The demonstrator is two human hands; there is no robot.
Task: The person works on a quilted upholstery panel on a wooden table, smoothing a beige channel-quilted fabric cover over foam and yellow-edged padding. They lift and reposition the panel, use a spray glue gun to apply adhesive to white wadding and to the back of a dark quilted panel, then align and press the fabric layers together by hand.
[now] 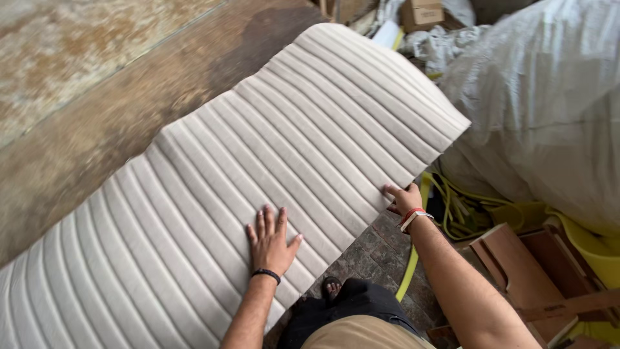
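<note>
A long pale grey padded panel (258, 161) with stitched parallel ribs lies slanted across the view, from the lower left to the upper right. My left hand (271, 240) rests flat on its near part, fingers spread, a black band on the wrist. My right hand (402, 199) grips the panel's near edge further right, fingers curled over the rim; a red and white band sits on that wrist. The panel's underside is hidden.
A worn brown floor (84, 97) lies behind the panel. A big white woven sack (549, 110) stands at the right. Yellow cords (458, 207), wooden pieces (510, 265), a yellow tub (591, 249) and cardboard boxes (421, 13) crowd the right side. My sandalled foot (332, 285) is below.
</note>
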